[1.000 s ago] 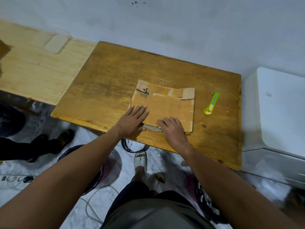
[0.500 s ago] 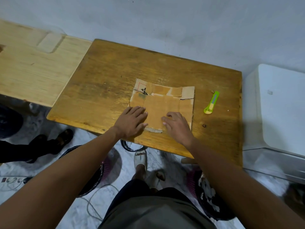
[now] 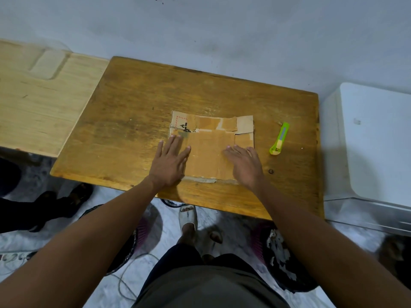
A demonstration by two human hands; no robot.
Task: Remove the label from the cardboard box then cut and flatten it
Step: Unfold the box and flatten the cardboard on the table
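Cardboard box (image 3: 211, 150) lies opened out and flat near the front edge of the wooden table (image 3: 133, 103), so the cutting looks done, with only final pressing left. Left hand (image 3: 171, 163) and right hand (image 3: 245, 165) rest palm-down on its near corners, fingers spread and gripping nothing; the green cutter (image 3: 280, 138) lies just beside it.

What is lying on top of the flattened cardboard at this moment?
Both open palms press on the cardboard: left hand, right hand. The parts beneath them are hidden.
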